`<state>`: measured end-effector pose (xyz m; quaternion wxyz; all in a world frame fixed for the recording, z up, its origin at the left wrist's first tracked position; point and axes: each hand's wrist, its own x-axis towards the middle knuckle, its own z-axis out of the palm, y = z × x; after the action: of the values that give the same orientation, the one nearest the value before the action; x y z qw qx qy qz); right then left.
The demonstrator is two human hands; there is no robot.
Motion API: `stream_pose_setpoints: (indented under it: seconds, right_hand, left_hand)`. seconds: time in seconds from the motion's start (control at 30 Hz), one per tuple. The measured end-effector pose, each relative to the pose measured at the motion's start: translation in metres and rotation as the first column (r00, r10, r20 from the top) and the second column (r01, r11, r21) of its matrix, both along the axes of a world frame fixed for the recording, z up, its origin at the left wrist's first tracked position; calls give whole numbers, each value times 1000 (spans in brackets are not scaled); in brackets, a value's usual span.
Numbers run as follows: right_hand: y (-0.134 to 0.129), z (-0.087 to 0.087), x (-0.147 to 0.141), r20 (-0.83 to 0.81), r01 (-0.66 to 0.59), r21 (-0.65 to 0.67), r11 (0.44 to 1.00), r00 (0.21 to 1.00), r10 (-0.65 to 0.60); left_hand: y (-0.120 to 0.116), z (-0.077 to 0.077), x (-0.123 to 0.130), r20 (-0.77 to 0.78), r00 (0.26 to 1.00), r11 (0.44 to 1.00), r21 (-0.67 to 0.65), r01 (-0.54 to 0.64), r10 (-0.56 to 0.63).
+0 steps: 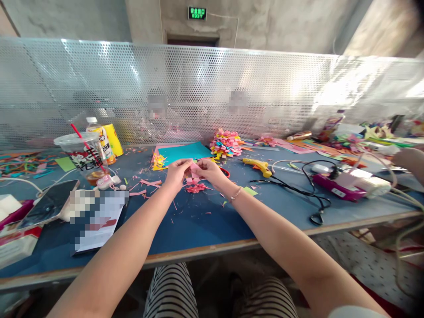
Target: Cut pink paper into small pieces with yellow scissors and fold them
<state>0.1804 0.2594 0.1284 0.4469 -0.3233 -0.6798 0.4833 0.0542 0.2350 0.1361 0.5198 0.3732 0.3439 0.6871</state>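
The single head view looks forward and slightly down across the blue table (205,229) from its near edge.

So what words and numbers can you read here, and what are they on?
"安全出口" – on the green sign up on the wall.
"EXIT" – under it, on the same sign.
The writing on the cup with the red straw, the yellow-labelled bottle and the lit screen is too blurred to read.

Both hands (194,171) together, fingers pinched, arms stretched forward.
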Motion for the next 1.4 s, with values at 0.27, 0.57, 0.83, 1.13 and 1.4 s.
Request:
stream_pose_setpoints:
  seconds: [0.27, 0.57, 0.83, 1.13, 1.4]
  right_hand:
    - [3, -1, 0, 19, -32, 64, 997, 999, 31]
    - [3, -2, 1, -22, -82, 20, 996, 996, 82]
    - [2, -2, 0, -30, -80, 25, 996, 996, 81]
    - [-2, 1, -1, -23, -85, 5, 996, 996, 85]
    - [0, 0, -1, -14, -90, 40, 995, 996, 90]
  left_hand:
    - [4, -5, 0, -49, 997, 998, 16, -59, 60]
    - [5, -8, 1, -115, 993, 999, 24, -33, 36]
    - [6, -8, 0, -90, 994, 998, 20, -54, 56]
    - [3, -5, 2, -47, 996, 997, 6, -72, 73]
    - [2, -3, 3, 31, 998, 998, 11, -55, 55]
